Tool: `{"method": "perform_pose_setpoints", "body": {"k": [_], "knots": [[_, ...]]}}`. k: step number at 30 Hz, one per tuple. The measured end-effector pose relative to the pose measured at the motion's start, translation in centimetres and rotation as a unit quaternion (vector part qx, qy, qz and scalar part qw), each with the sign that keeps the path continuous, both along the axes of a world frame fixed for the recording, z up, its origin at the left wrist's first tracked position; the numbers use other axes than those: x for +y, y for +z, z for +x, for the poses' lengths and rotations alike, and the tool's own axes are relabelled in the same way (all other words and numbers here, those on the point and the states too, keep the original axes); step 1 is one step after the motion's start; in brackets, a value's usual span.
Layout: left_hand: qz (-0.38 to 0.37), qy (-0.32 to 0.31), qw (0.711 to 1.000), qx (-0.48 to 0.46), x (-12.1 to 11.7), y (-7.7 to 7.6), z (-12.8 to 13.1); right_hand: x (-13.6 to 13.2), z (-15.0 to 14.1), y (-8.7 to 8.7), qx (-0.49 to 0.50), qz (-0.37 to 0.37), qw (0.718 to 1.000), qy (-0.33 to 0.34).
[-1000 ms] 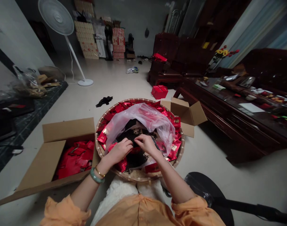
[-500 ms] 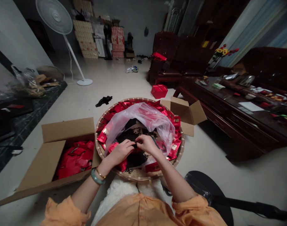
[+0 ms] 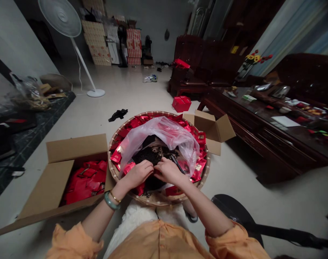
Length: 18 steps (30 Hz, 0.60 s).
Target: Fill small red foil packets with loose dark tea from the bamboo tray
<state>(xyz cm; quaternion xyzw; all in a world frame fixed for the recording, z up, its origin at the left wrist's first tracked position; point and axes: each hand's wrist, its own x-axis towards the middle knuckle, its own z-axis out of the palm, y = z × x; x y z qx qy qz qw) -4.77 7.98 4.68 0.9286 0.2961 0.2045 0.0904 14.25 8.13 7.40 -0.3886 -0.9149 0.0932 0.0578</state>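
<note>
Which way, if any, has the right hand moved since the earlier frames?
Yes: the right hand has moved slightly toward the person, closer to the near rim of the woven bamboo tray.

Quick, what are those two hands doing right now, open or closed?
Left hand: closed, grip curled over dark tea leaves; holding anything? Unclear.
Right hand: closed too; holding unclear.

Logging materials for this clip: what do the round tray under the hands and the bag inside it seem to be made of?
The round tray looks like woven bamboo, apparently unvarnished: flat strips show along its rim. The bag looks like thin translucent plastic film, glossy, with soft creases.
</note>
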Motion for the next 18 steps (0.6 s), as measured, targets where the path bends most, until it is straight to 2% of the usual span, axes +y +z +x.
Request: {"method": "perform_pose_setpoints", "body": {"k": [3,6,8,10,13,15,18], "knots": [[-0.032,0.013,0.995,-0.09,0.1,-0.2,0.3,0.8,-0.2,-0.3,-0.059,-0.026,0.997,-0.042],[-0.113,0.09,0.965,-0.22,0.6,-1.2,0.5,1.8,0.3,-0.5,0.001,-0.05,0.997,-0.054],[-0.231,0.139,0.926,-0.264,0.9,-2.2,0.5,2.0,0.7,-0.6,0.086,-0.063,0.993,-0.059],[-0.375,0.122,0.884,-0.253,0.8,-3.3,0.7,2.0,1.0,-0.5,0.166,-0.075,0.98,-0.08],[-0.532,0.143,0.793,-0.262,0.2,-4.2,1.2,1.8,1.3,-0.3,0.256,-0.066,0.957,-0.117],[-0.546,0.169,0.764,-0.299,-0.1,-4.2,1.7,1.8,1.7,0.0,0.296,-0.067,0.945,-0.122],[-0.526,0.184,0.769,-0.314,-0.2,-3.5,2.0,2.1,2.2,0.4,0.324,-0.166,0.926,-0.098]]}}
